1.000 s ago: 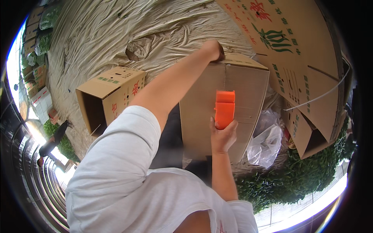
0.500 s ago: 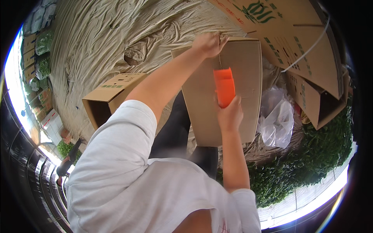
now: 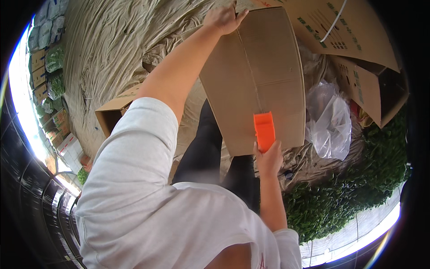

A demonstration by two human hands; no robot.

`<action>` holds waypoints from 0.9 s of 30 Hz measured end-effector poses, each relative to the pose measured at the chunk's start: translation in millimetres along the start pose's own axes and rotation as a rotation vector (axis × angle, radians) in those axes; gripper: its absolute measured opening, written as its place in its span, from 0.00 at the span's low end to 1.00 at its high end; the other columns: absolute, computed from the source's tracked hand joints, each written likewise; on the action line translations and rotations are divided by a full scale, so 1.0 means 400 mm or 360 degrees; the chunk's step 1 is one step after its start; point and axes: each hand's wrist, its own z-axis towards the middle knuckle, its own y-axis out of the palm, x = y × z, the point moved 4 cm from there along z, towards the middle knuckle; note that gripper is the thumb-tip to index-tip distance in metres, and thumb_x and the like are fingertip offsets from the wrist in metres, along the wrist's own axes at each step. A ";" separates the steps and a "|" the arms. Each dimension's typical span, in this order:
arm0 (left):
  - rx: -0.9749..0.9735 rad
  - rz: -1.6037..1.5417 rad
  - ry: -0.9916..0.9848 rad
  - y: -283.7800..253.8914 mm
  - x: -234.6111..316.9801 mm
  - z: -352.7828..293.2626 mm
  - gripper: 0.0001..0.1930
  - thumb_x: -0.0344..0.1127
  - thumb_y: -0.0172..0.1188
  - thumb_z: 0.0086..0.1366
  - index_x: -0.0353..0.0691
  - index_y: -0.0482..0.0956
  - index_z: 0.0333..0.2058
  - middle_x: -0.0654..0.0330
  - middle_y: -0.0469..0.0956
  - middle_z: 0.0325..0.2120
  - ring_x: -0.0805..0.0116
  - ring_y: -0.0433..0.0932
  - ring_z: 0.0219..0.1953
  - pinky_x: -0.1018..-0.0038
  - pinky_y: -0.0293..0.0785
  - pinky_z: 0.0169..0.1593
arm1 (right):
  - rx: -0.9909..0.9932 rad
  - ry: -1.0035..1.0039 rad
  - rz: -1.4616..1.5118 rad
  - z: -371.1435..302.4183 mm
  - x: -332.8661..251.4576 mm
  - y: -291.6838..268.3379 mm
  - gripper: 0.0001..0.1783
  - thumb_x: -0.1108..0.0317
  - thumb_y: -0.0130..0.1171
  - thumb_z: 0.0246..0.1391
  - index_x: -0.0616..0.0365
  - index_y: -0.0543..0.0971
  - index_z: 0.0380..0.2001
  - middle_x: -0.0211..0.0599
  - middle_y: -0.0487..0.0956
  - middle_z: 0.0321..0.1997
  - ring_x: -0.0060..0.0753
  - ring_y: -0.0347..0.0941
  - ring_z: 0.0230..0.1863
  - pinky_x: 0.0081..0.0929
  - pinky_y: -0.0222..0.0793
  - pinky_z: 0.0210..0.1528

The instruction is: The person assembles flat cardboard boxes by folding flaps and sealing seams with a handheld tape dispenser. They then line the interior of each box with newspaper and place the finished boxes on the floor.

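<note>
A brown cardboard box point(image 3: 277, 62) stands before me, a seam running down the middle of its face. At the far end of that seam, my left hand point(image 3: 222, 20) is closed over the box's edge, with the thumb pointing right; its fingertips are partly hidden. My right hand point(image 3: 269, 160) is wrapped round the near end of an orange tape dispenser point(image 3: 264, 130). The dispenser rests on the seam in the near part of the box face. A thin line of what looks like clear tape trails along the seam behind it.
Right of the box lies a clear plastic bag point(image 3: 333, 127), with a heap of green leaves point(image 3: 340, 197) nearer me. Flattened cartons point(image 3: 340, 31) and an open carton point(image 3: 363, 85) stand far right. Another open carton point(image 3: 112, 114) sits left on the wrinkled beige sheet point(image 3: 112, 49).
My right hand has drawn the tape dispenser toward me along the seam. My left hand still holds the box's far edge, which now appears higher in view.
</note>
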 end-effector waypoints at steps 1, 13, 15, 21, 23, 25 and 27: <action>0.0470 0.0064 0.0109 0.106 -0.099 0.007 0.31 0.52 0.51 0.58 0.39 0.63 0.55 0.54 0.74 0.38 0.59 0.72 0.45 0.62 0.65 0.50 | -0.0088 -0.0031 -0.0068 0.012 -0.018 0.000 0.28 0.51 0.65 0.41 0.63 0.65 0.30 0.51 0.74 0.29 0.54 0.73 0.33 0.44 0.70 0.34; -0.0474 0.0406 0.1245 0.105 0.221 -0.553 0.32 0.50 0.38 0.66 0.45 0.44 0.65 0.64 0.45 0.66 0.68 0.43 0.68 0.66 0.37 0.68 | -0.0162 0.0083 -0.0119 0.043 -0.017 0.010 0.27 0.52 0.65 0.41 0.63 0.66 0.30 0.50 0.75 0.28 0.52 0.75 0.32 0.42 0.72 0.35; -0.0451 0.0355 0.1270 0.100 0.207 -0.533 0.32 0.49 0.39 0.66 0.46 0.44 0.65 0.64 0.45 0.66 0.69 0.42 0.68 0.67 0.37 0.68 | -0.0106 0.0095 0.0044 0.021 0.003 0.008 0.27 0.52 0.65 0.40 0.63 0.67 0.31 0.50 0.75 0.30 0.53 0.74 0.34 0.43 0.70 0.36; -0.0391 0.0457 0.1218 0.099 0.232 -0.535 0.34 0.51 0.37 0.65 0.44 0.42 0.65 0.62 0.42 0.67 0.67 0.41 0.68 0.68 0.35 0.68 | -0.0078 0.0150 0.0117 -0.264 0.363 0.078 0.28 0.54 0.69 0.34 0.62 0.68 0.32 0.50 0.72 0.31 0.58 0.70 0.36 0.45 0.66 0.38; -0.0356 0.0493 0.1225 0.107 0.243 -0.536 0.33 0.51 0.37 0.66 0.44 0.42 0.65 0.61 0.42 0.67 0.66 0.40 0.68 0.68 0.35 0.68 | -0.0003 0.0197 0.0146 -0.356 0.478 0.093 0.28 0.55 0.69 0.33 0.61 0.67 0.30 0.50 0.71 0.30 0.58 0.69 0.35 0.46 0.66 0.36; -0.0327 0.0555 0.1240 0.111 0.247 -0.541 0.33 0.50 0.36 0.66 0.43 0.41 0.65 0.60 0.42 0.67 0.65 0.40 0.68 0.67 0.35 0.68 | 0.0092 0.0153 0.0162 -0.413 0.557 0.101 0.27 0.56 0.69 0.33 0.61 0.66 0.30 0.51 0.71 0.30 0.59 0.69 0.35 0.46 0.66 0.35; -0.0303 0.0609 0.1251 0.113 0.257 -0.542 0.33 0.49 0.35 0.67 0.43 0.41 0.65 0.60 0.42 0.67 0.64 0.40 0.68 0.67 0.36 0.68 | 0.0038 0.0160 0.0233 -0.437 0.615 0.131 0.27 0.58 0.68 0.34 0.62 0.66 0.31 0.51 0.70 0.29 0.60 0.68 0.35 0.46 0.65 0.35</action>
